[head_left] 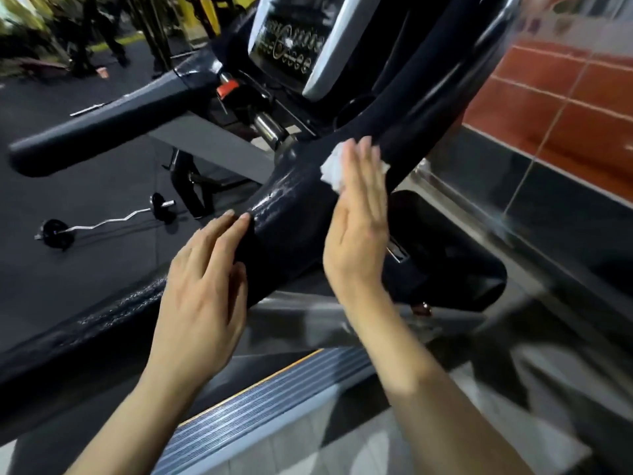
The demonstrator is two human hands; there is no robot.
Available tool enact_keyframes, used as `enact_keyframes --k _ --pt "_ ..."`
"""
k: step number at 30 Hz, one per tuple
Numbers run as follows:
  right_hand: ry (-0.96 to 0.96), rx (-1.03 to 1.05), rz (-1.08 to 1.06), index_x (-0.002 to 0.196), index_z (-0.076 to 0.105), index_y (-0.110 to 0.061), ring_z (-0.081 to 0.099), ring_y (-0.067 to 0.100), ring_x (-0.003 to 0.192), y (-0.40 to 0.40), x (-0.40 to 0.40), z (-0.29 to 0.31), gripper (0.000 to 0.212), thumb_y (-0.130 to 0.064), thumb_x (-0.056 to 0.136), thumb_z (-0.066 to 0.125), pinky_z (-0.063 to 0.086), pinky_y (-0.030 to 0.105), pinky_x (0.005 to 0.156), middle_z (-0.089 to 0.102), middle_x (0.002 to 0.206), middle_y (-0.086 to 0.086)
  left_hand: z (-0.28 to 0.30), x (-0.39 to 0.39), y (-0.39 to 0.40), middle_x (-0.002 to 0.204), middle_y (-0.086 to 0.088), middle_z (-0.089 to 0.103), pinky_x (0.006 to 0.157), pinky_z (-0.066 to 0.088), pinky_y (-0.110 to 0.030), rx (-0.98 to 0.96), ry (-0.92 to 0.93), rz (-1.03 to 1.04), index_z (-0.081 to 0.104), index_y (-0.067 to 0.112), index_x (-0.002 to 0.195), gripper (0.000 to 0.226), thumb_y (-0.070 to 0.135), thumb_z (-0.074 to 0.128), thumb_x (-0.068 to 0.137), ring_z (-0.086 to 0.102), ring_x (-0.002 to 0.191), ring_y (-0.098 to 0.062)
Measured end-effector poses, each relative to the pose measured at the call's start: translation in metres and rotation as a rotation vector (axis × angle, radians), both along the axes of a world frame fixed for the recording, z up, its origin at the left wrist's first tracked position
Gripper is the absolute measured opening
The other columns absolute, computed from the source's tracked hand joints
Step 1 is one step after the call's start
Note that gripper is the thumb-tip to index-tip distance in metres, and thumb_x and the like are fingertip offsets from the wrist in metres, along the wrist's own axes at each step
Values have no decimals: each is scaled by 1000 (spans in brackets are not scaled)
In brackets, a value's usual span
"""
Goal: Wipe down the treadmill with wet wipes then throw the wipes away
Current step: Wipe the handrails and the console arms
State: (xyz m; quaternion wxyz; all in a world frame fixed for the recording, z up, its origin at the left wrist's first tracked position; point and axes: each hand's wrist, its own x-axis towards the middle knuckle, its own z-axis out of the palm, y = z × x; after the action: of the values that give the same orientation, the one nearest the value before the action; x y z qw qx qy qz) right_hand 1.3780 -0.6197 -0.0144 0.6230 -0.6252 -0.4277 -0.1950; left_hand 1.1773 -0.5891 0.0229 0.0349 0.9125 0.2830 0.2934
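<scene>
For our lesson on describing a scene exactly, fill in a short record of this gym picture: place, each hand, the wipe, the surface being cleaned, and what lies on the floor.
place: gym, beside a treadmill
right hand: fingers straight, pressing a white wipe against the black handrail
left hand: fingers relaxed, resting on the same handrail, nearer the camera
handrail surface: streaked with wet marks
floor: curl bar with weights on dark matting
</scene>
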Motion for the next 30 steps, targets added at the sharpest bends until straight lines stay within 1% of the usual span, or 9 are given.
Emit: enact_keyframes --k 2,5,9,12,15,18,21,26,30 --pt "-8 12 -10 143 46 5 30 30 148 0 -34 -12 41 6 102 42 31 52 118 40 153 20 -11 -24 1 156 -12 40 115 32 -53 74 34 39 40 7 152 58 8 46 94 39 143 -34" --pt "10 28 -27 139 50 8 34 31 146 5 -72 -24 40 11 99 46 33 53 116 44 150 21 -21 -61 6 158 -14 37 119 27 -53 142 57 68 40 6 152 59 7 47 93 34 147 -35" --pt "26 17 -69 137 52 7 37 29 145 8 -120 -39 40 12 97 51 36 52 114 47 148 20 -33 -92 11 160 -17 33 121 24 -54 194 73 13 41 3 151 61 6 48 91 30 149 -36" --pt "4 -4 -106 136 56 2 43 30 140 6 -155 -56 39 6 97 57 41 49 110 50 145 20 -41 -104 17 161 -18 32 121 23 -57 207 51 -48 40 1 150 62 7 49 89 29 150 -36" --pt "76 11 -196 133 62 -7 56 29 123 4 -178 -66 36 -6 97 64 50 44 98 56 129 17 -45 -116 23 161 -18 31 118 25 -62 231 71 -89 40 0 150 63 11 48 89 30 149 -40" --pt "98 30 -320 129 66 -9 56 20 101 5 -195 -64 33 -13 96 67 51 42 86 61 111 8 -47 -128 27 162 -17 31 117 26 -63 261 79 -112 41 1 150 62 13 47 90 29 149 -41" --pt "130 49 -216 128 66 -6 60 23 98 2 -217 -73 37 -8 92 69 50 43 87 65 109 8 -50 -136 29 162 -17 32 118 25 -62 296 61 -127 42 1 150 62 12 50 89 29 149 -41" --pt "427 89 60 125 61 -5 63 23 109 4 -240 -104 27 -8 99 57 53 45 90 59 117 7 -51 -137 28 162 -16 31 120 23 -59 314 53 -125 43 2 149 61 12 51 90 28 149 -39" --pt "501 34 -32 115 64 -13 61 14 99 7 -220 -126 23 -2 97 56 53 37 87 59 109 0 -52 -137 28 162 -15 31 121 22 -58 303 52 -114 44 4 150 59 13 50 92 28 150 -38"
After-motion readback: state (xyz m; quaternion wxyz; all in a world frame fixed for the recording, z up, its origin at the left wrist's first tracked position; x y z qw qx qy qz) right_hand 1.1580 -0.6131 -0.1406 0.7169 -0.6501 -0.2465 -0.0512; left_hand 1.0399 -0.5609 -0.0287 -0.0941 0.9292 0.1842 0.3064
